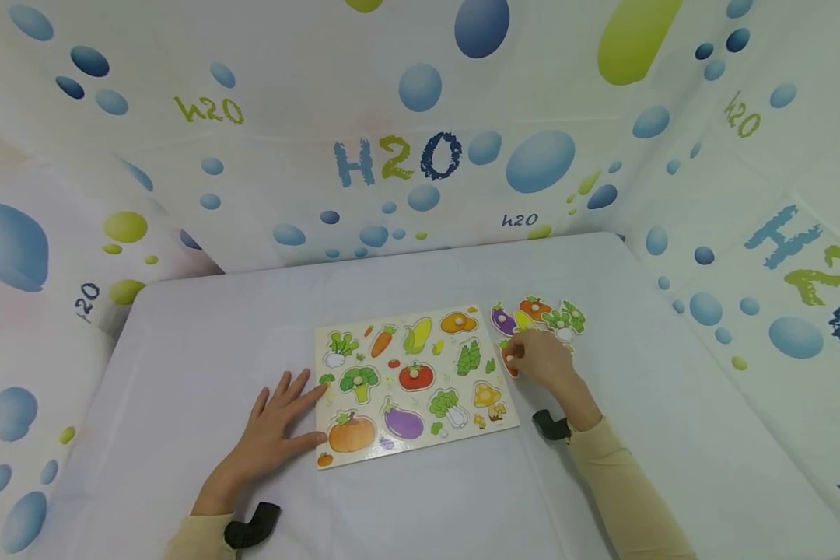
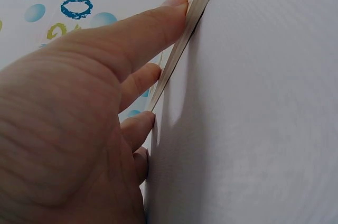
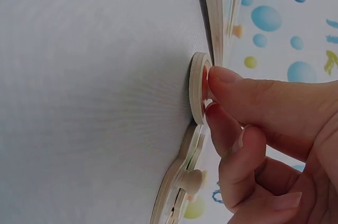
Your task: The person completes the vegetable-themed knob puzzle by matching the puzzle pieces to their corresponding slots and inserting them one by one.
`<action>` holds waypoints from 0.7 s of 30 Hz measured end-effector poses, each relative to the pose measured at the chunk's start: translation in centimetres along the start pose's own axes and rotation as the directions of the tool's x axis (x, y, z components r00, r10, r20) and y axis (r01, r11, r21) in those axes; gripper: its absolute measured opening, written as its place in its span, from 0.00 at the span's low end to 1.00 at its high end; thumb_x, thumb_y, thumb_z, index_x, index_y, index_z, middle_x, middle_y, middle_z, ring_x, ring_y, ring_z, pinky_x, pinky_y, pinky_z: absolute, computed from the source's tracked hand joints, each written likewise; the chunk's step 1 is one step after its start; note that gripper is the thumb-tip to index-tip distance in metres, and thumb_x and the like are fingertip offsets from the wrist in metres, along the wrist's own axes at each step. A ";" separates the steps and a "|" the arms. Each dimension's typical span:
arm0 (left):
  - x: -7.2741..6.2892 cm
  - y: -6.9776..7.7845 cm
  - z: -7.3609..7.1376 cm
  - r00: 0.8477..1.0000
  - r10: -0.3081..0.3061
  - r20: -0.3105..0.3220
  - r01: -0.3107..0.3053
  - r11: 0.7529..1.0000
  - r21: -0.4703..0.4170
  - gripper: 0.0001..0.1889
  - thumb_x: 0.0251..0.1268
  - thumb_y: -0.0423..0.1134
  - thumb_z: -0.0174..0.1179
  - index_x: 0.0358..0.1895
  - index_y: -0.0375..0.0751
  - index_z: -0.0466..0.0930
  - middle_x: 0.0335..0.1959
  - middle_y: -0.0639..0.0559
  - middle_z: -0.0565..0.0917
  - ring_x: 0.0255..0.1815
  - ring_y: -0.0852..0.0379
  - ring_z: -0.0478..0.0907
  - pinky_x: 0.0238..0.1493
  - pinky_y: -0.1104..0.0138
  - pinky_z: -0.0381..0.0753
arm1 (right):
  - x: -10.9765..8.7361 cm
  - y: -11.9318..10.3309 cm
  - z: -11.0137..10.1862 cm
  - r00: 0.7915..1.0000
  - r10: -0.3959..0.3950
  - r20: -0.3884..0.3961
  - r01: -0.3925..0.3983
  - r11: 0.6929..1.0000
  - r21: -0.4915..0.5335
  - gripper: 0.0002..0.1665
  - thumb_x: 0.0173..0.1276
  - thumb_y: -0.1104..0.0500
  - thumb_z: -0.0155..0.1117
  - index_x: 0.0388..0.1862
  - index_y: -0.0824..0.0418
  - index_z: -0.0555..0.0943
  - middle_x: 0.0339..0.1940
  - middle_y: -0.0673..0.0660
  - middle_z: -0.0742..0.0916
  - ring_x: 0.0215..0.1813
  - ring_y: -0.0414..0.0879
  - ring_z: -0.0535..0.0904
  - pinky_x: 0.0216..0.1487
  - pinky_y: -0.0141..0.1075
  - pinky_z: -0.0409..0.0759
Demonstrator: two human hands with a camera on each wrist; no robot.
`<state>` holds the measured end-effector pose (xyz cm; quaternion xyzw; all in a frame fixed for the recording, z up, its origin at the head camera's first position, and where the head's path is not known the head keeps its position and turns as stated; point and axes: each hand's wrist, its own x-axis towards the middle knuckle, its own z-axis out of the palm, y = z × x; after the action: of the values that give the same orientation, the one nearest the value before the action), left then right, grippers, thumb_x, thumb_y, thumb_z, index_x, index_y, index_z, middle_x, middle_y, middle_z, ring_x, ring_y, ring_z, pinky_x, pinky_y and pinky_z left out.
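A wooden vegetable puzzle board (image 1: pixel 392 350) lies on the table, its broccoli piece (image 1: pixel 359 383) and tomato piece (image 1: pixel 416 378) bearing knobs. Spread along the board's left edge is my left hand (image 1: pixel 273 424), thumb and fingertips touching it; the left wrist view shows the thumb (image 2: pixel 153 26) against that edge. At the right edge my right hand (image 1: pixel 544 362) pinches the knob of an orange-red puzzle piece (image 3: pixel 198 87) between thumb and forefinger. That piece stands close to the tabletop beside the board; its exact kind is partly hidden by the fingers.
Loose knobbed pieces are heaped beyond the right hand, among them an eggplant (image 1: pixel 502 320), a tomato-like orange-red piece (image 1: pixel 534 308) and a green-leafed white one (image 1: pixel 563 330). White cloth (image 1: pixel 217 334) covers the table. A printed curtain (image 1: pixel 287 155) hangs behind it.
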<state>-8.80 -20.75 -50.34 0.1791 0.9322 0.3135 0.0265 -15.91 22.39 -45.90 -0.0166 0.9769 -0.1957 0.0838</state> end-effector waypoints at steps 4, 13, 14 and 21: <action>0.1 0.1 0.0 1.000 0.003 -0.005 -0.003 1.000 -0.006 0.38 0.55 0.55 0.67 0.70 0.46 0.70 0.77 0.36 0.57 0.79 0.32 0.43 0.73 0.36 0.36 | 0.1 0.2 -0.1 1.000 -0.012 -0.015 0.012 1.000 -0.003 0.02 0.62 0.61 0.69 0.33 0.59 0.85 0.29 0.53 0.85 0.27 0.44 0.75 0.24 0.32 0.71; 0.1 0.1 0.1 1.000 -0.015 0.006 0.015 1.000 0.008 0.38 0.55 0.56 0.67 0.70 0.47 0.70 0.77 0.37 0.58 0.79 0.33 0.44 0.73 0.35 0.36 | 0.0 0.4 -0.2 0.999 -0.029 -0.031 0.028 0.999 -0.024 0.02 0.61 0.61 0.70 0.31 0.59 0.85 0.27 0.52 0.84 0.28 0.44 0.75 0.24 0.31 0.70; 0.0 0.1 0.1 1.000 -0.014 0.005 0.014 1.000 0.007 0.38 0.55 0.56 0.67 0.70 0.47 0.70 0.77 0.37 0.58 0.79 0.33 0.44 0.73 0.35 0.36 | 0.0 0.3 -0.3 0.999 -0.034 -0.039 0.033 0.999 -0.021 0.02 0.61 0.61 0.70 0.31 0.59 0.85 0.26 0.52 0.84 0.28 0.44 0.75 0.24 0.31 0.70; -0.1 0.0 -0.1 1.000 -0.010 0.006 0.010 1.000 0.008 0.39 0.54 0.56 0.68 0.70 0.48 0.69 0.77 0.37 0.57 0.79 0.34 0.44 0.73 0.36 0.37 | 0.1 -0.1 -1.2 0.993 -0.046 -0.111 0.050 0.998 0.039 0.04 0.61 0.60 0.71 0.32 0.59 0.85 0.26 0.52 0.85 0.28 0.45 0.75 0.24 0.32 0.70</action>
<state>-8.76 -20.81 -50.25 0.1754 0.9342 0.3091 0.0300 -16.16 22.71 -44.77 -0.0276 0.9751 -0.2186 0.0254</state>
